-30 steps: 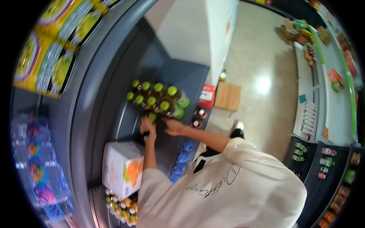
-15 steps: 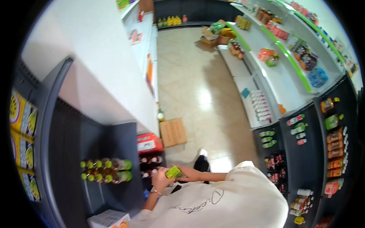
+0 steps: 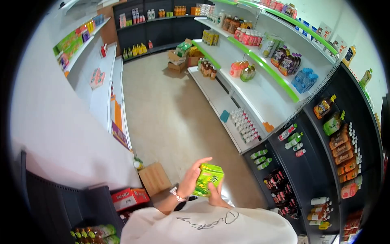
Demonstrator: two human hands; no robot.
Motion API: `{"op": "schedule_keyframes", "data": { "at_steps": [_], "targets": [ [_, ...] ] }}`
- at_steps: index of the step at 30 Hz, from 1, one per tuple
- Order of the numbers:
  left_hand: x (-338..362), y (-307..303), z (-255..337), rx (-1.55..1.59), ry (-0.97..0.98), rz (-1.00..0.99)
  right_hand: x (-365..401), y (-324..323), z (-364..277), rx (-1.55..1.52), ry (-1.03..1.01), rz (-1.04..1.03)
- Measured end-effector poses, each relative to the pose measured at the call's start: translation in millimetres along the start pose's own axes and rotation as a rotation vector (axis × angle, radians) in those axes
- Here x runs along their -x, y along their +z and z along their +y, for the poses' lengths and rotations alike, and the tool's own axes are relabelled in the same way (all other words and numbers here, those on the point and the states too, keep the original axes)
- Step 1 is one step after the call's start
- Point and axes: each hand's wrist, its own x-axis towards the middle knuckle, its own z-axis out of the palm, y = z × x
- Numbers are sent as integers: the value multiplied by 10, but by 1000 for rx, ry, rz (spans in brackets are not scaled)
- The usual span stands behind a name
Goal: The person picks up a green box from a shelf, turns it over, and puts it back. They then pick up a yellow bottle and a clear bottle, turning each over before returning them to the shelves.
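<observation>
A small green-and-yellow box is held up in front of my chest, its printed face turned upward. My left hand, with a bracelet at the wrist, lies along the box's left side; one finger reaches past the top edge. On the lower right of the box, my right hand grips it, thumb pressed on the printed face. The fingers under the box are hidden. Both hands are above the aisle floor, apart from the shelves.
A brown carton lies on the floor at left beside a red box. White shelves with bottles run along the right, dark shelves nearer me. Open cartons stand at the far end. Green-capped bottles stand at lower left.
My view has turned to the right and the hands have moved away from the left-hand shelf. The box is raised closer to the camera, showing its printed face.
</observation>
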Motion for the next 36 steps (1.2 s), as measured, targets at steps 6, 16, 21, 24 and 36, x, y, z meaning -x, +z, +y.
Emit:
{"op": "schedule_keyframes", "data": {
  "at_steps": [6,16,21,24,36],
  "targets": [
    [-469,-129,-153,396,-124,135,-633,115,-357,212,-158,-186],
    [-1582,-1290,-720,-7,158,277,-2526,502,239,-275,689,45],
    [-2784,-2003,-476,250,7,450,-4159,1113,69,-216,795,-96],
    [-3394,-2476,-296,-494,526,322,-4975,914,532,-366,751,-691],
    [-4991,-3820,-515,-35,126,305,-6607,1620,1109,-689,851,69]
  ]
}}
